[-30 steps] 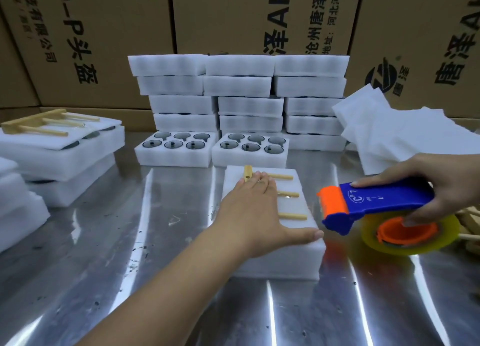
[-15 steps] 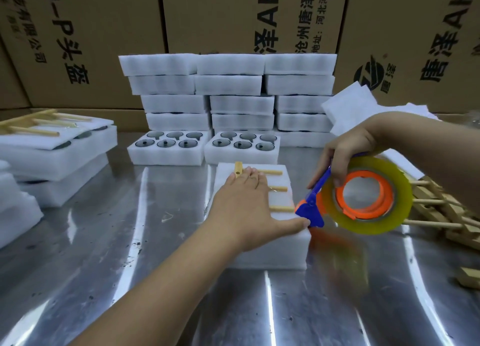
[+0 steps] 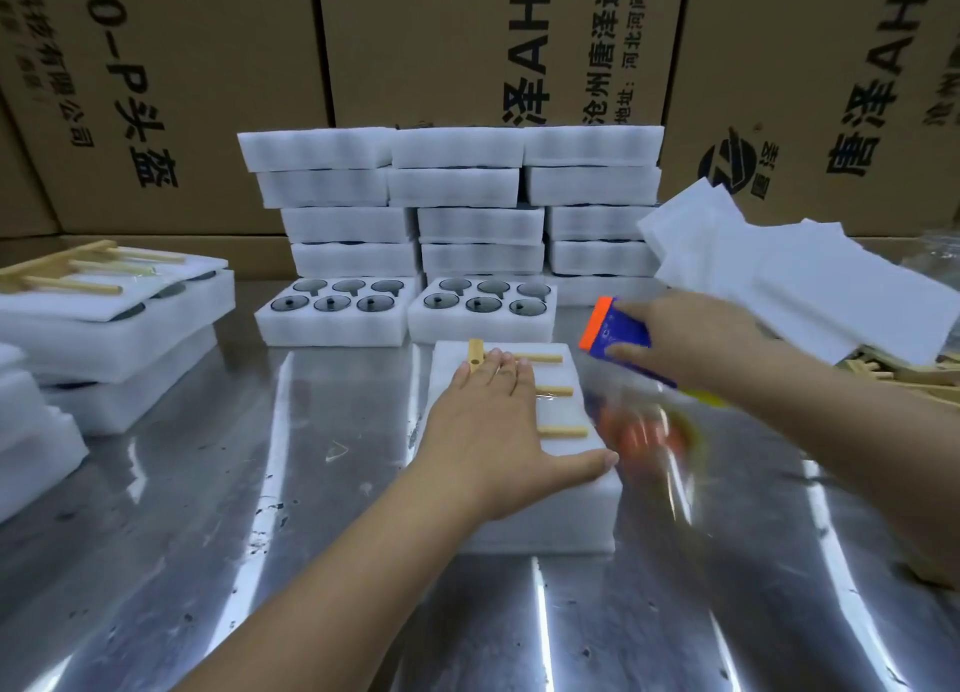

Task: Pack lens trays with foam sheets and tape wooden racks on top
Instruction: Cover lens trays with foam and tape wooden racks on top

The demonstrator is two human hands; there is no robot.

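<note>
Pressing down on rack (image 3: pixel 555 391) with left hand (image 3: pixel 488 431), fingers straight and flat, thumb out along the near right corner of tray (image 3: pixel 566 527); nothing pinched, no curl. Set on top of the foam-covered tray, mid table (image 3: pixel 311 483), with three pegs poking out right from under the palm and the spine end showing past the fingertips. Gripping dispenser (image 3: pixel 618 331) with right hand (image 3: pixel 691 348), fingers wrapped round the blue body, orange end near the tray's far right corner, with roll (image 3: pixel 649 431) badly blurred below; cannot tell whether touching foam yet. Judged step: about to run tape over the rack. Risks from here: may skew the rack if tape tugs sideways harder than a flat palm can resist, being only pressed, not gripped. May trap thumb or fingers under the strip, lying right in the likely tape path. Could grab the soft foam early, then tear or lift the sheet on any correction. Could run too close to the edge and miss the pegs, leaving the rack loose. Could bump the open lens trays (image 3: pixel 483 309) just behind on an overshoot. Elsewhere: stack (image 3: pixel 452 197) at back, foam sheets (image 3: pixel 810 286) and spare racks (image 3: pixel 904 374) right, done trays (image 3: pixel 104 306) left.
</note>
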